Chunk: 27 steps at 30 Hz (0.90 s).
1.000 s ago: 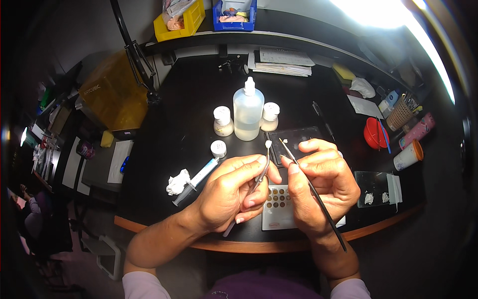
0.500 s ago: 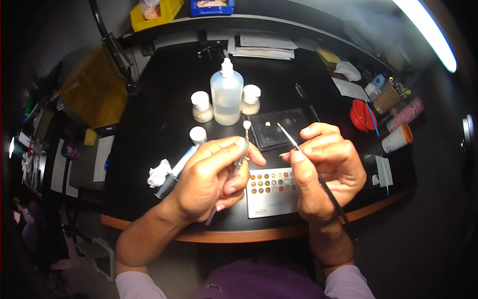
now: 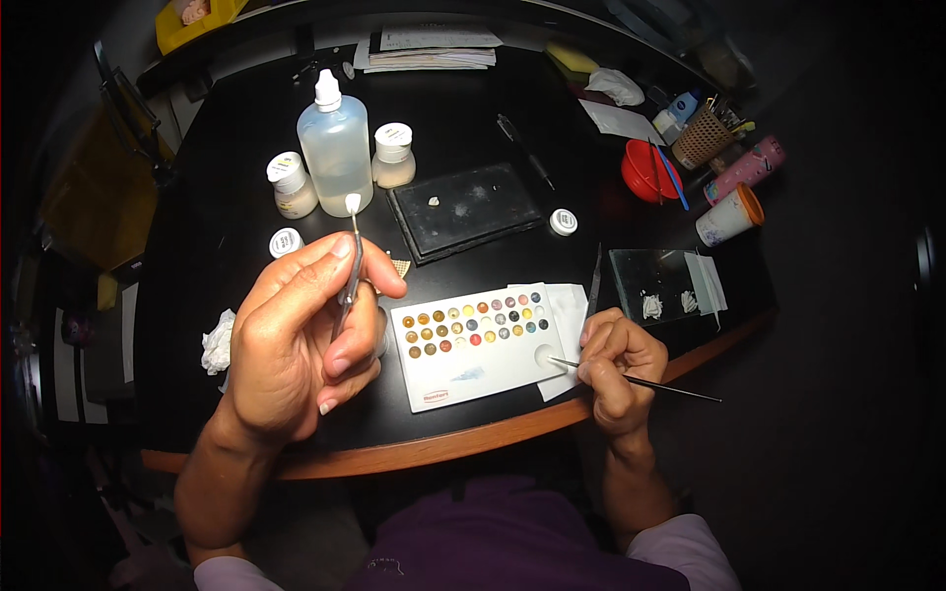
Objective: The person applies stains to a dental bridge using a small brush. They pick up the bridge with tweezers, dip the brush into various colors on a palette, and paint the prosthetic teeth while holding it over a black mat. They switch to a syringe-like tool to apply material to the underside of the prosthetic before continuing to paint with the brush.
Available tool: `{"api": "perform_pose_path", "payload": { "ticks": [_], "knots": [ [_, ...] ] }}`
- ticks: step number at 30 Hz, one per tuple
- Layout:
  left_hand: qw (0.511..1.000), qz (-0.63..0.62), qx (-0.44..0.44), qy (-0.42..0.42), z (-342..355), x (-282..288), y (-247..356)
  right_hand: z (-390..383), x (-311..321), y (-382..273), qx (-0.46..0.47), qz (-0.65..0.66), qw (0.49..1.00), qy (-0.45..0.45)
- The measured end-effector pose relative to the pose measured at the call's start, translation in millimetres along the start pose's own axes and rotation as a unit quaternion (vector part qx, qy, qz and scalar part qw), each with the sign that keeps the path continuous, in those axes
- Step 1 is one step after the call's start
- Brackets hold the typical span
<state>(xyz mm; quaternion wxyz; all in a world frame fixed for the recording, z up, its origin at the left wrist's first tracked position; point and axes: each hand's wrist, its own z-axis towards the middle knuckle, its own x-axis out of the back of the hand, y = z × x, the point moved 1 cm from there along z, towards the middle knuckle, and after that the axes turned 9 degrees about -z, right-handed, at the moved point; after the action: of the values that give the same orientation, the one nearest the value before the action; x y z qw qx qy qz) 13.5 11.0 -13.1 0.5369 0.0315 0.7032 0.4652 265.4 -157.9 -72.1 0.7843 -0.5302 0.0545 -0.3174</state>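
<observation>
My left hand [image 3: 296, 345] is raised over the table, its fingers closed around a slim metal holder [image 3: 352, 281]. A small white tooth-like crown [image 3: 353, 203] sits at the holder's upper tip. My right hand [image 3: 619, 369] pinches a thin dark-handled paintbrush [image 3: 670, 388]. The brush tip is at the round well in the lower right corner of a white paint palette [image 3: 503, 372]; whether it touches cannot be told. Rows of coloured paint pans fill the palette's upper part, and a bluish smear marks its lower part. Beneath its right side lies white paper [image 3: 569, 313].
Behind my left hand stand a clear bottle [image 3: 335, 148] and white-capped jars [image 3: 394, 158]. A black slab [image 3: 463, 212] bears a small pale piece. Rightward are a glass plate [image 3: 650, 271], a red bowl [image 3: 645, 175], an orange-lidded cup [image 3: 729, 217] and a brush basket [image 3: 702, 138].
The view has turned rightward. My right hand has carried the paintbrush from near the left hand down to the palette's corner well. My left hand still grips the holder with the crown.
</observation>
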Motion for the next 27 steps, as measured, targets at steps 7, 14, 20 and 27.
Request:
{"api": "perform_pose_path", "payload": {
  "ticks": [7,14,20,27],
  "knots": [
    [1.0,0.013,-0.007,0.013,0.1,-1.6,1.2,-2.2,-2.0,3.9,-0.028,-0.012,1.0,0.002],
    [1.0,0.018,-0.005,0.012,0.4,-1.6,0.8,-2.4,-2.2,6.0,-0.019,-0.023,1.0,-0.002],
    [1.0,0.009,-0.004,0.007,-0.4,0.2,0.0,-1.9,-2.8,4.4,-0.025,-0.014,1.0,-0.002],
    [1.0,0.008,0.003,0.002,0.8,1.7,-2.3,-2.1,-1.3,3.7,-0.025,-0.022,0.999,-0.006]
  ]
}}
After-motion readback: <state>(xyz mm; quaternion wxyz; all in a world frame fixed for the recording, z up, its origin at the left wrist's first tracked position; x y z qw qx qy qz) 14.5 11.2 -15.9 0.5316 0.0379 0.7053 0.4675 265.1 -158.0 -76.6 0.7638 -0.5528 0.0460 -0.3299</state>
